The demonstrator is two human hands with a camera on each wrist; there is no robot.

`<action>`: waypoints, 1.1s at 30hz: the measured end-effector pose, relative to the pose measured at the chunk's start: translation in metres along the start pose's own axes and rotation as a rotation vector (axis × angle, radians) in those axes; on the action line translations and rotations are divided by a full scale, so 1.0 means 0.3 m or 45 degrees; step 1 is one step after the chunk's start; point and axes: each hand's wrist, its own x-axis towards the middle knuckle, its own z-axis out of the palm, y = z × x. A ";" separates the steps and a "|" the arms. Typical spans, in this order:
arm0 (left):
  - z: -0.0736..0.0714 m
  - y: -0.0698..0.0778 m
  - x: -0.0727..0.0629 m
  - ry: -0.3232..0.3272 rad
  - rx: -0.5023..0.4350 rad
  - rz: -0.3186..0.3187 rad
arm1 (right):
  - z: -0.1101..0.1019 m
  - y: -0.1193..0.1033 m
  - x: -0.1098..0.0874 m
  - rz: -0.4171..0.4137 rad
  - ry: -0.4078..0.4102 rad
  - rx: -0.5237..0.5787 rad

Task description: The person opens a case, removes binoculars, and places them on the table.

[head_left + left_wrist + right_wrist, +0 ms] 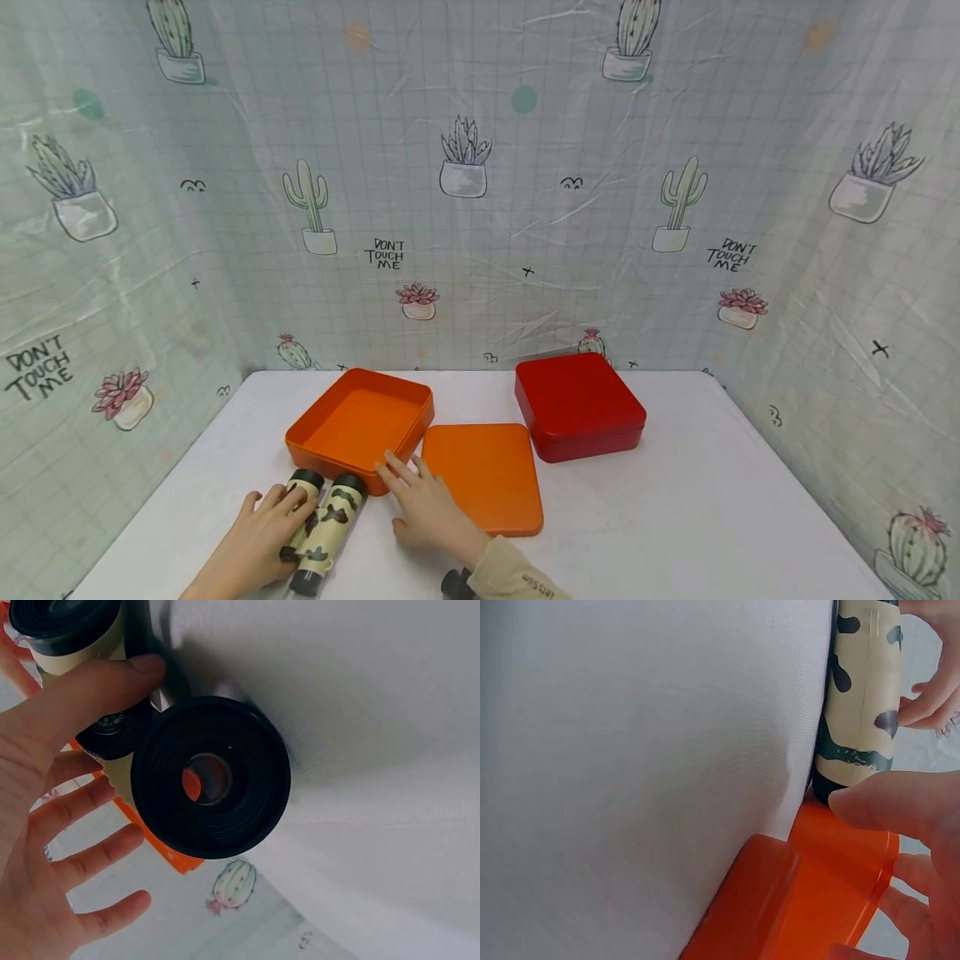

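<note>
My left hand [264, 529] lies over the left barrel of camouflage-patterned binoculars [330, 527], which lie on the table with black end caps. In the left wrist view its thumb reaches between the two barrels and touches their middle, while the other fingers [105, 859] are spread and nearly straight. The right hand [431, 508] reaches over the near right corner of an open orange box [360, 421], fingers extended at its rim. Its thumb [877, 802] is close to that corner and the barrel end. The box's inside shows bare orange.
A flat orange square lid [483, 479] lies right of the orange box. Behind it to the right stands a closed red box [579, 407]. A small black object [456, 585] shows beside the right sleeve. Cactus-print sheeting [480, 225] walls the white table.
</note>
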 end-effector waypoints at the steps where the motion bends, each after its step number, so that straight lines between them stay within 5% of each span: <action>1: 0.000 0.000 0.000 -0.008 -0.004 -0.007 | 0.000 0.000 0.000 0.000 -0.001 0.001; 33: -0.030 0.014 -0.033 -0.065 -0.029 -0.053 | -0.032 0.053 -0.053 -0.018 -0.044 0.182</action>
